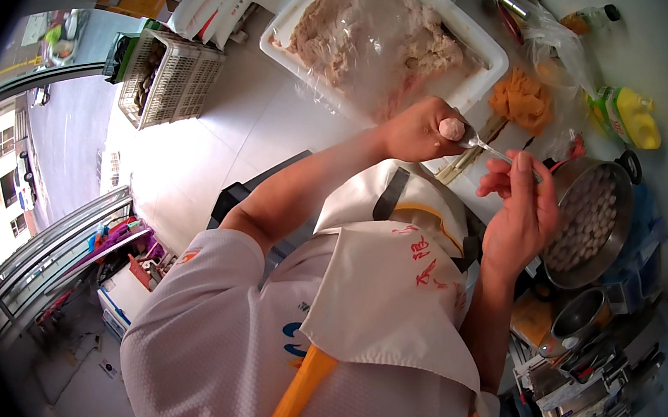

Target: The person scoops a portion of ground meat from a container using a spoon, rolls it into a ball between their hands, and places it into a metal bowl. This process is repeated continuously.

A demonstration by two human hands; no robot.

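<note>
My left hand (420, 133) is closed in a fist, with a round pale-pink meatball (451, 129) bulging out at the thumb side. A metal spoon (493, 151) is pinched in my right hand (524, 207), its bowl up against the meatball. What else lies inside the left fist is hidden. Just beyond my left hand is a white tub (496, 59) of minced meat (331, 29), partly covered by clear plastic film (371, 38). To the right of my right hand stands a metal pot (623, 221) holding many meatballs (587, 215) in liquid.
An orange cloth (522, 101) lies crumpled beside the tub. Farther right stands a yellow bottle (637, 121). A smaller pan (578, 312) sits nearer than the pot. At the left are a white plastic crate (187, 78) and metal railings (54, 245).
</note>
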